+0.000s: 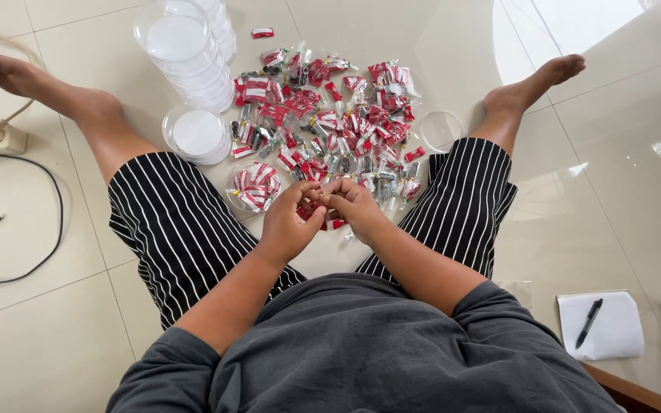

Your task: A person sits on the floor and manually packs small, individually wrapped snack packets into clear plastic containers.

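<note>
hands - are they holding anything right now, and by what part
The left hand and right hand meet fingertip to fingertip above the pile of small red-and-clear packets, pinching something small between them; what it is and where it is gripped cannot be told.

packets (323,115): red-white | shorts (177,222): black, white stripes | shirt (361,352): dark grey | pen (589,321): black

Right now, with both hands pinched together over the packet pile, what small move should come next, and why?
Probably drop the piece into the open round container just left of the hands. The left hand and right hand meet fingertip to fingertip on something small, too hidden to identify; that container already holds red-and-white packets like the pile, and it sits closest.
</note>
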